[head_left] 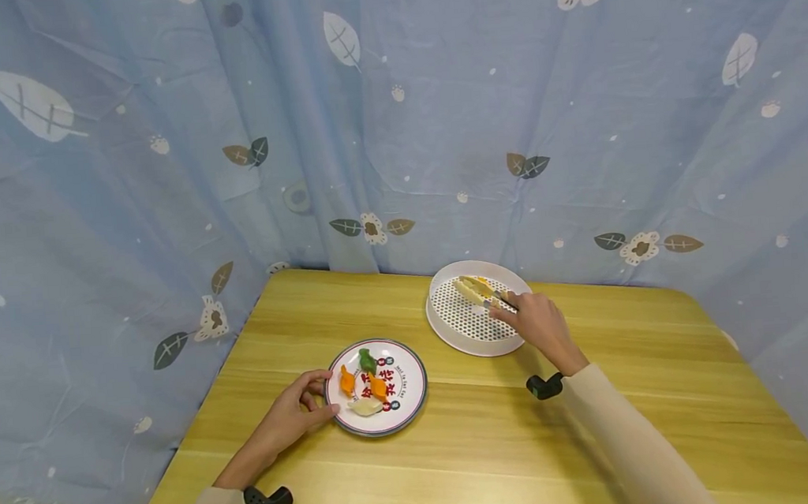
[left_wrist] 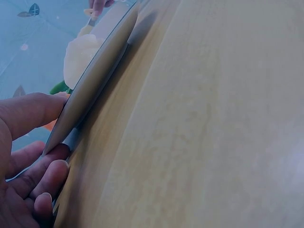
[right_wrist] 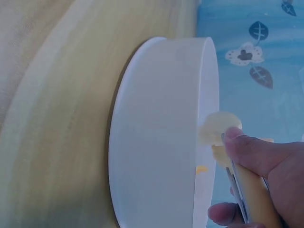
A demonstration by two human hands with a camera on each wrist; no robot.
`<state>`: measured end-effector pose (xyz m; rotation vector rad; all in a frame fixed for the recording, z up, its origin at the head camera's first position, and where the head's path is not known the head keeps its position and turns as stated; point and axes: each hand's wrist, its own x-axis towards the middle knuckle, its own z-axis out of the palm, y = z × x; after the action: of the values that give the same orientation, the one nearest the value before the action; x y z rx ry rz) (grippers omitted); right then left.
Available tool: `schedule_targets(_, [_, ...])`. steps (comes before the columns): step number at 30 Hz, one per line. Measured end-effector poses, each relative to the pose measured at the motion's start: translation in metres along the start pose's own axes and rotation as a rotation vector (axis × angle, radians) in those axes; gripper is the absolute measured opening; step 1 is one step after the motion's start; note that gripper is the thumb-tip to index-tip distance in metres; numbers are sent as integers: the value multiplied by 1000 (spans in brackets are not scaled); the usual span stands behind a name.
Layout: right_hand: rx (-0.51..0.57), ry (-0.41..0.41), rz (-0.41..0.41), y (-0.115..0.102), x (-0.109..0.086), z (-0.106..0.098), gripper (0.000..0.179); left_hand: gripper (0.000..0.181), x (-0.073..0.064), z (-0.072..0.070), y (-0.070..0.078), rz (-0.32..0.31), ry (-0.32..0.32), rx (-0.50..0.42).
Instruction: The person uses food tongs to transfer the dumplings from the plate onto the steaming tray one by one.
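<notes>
My left hand (head_left: 294,412) pinches the left rim of a round white plate (head_left: 410,406) with red printed characters, thumb on top and fingertips at its underside in the left wrist view. On that plate lie a green dumpling (head_left: 367,360), two orange dumplings (head_left: 346,381) and a pale dumpling (head_left: 365,406). Farther right, my right hand (head_left: 540,327) grips a pair of tongs (left_wrist: 91,22), whose tips hold a pale dumpling (right_wrist: 219,127). This dumpling is over a round white basket (head_left: 446,332) with a perforated floor. A small orange piece (right_wrist: 202,169) shows inside the basket.
The wooden table (head_left: 464,469) carries the plate and, near its back edge, the basket. A blue curtain (head_left: 436,123) with leaf and flower prints hangs right behind the table and along the left side.
</notes>
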<state>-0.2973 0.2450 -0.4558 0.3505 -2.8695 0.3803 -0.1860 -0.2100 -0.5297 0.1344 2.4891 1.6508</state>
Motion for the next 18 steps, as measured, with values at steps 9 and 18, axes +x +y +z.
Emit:
schedule_targets(9, [-58, -42, 21, 0, 15, 4, 44, 59, -1, 0, 2, 9, -2, -23])
schedule_targets(18, [-33, -88, 56, -1, 23, 6, 46, 59, -1, -1, 3, 17, -6, -25])
